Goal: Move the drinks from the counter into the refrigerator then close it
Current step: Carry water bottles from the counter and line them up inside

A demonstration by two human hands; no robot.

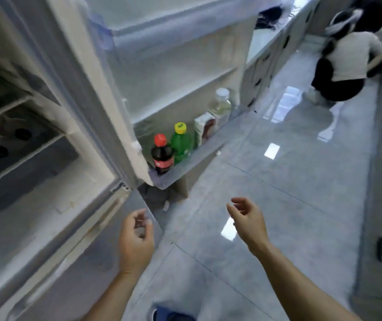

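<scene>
Left hand point(136, 239), right hand point(246, 222), loosely curled, empty

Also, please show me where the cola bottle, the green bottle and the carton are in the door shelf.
cola bottle point(162, 156): head view, dark body above the label.
green bottle point(181, 143): head view, green body.
carton point(203, 128): head view, front face.

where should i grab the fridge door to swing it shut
Take the fridge door by its free outer edge, near the clear bottle, coming from the floor side. The hinge sits by the cola bottle, so the far edge probably swings easiest. Both the left hand and right hand are empty.
</scene>
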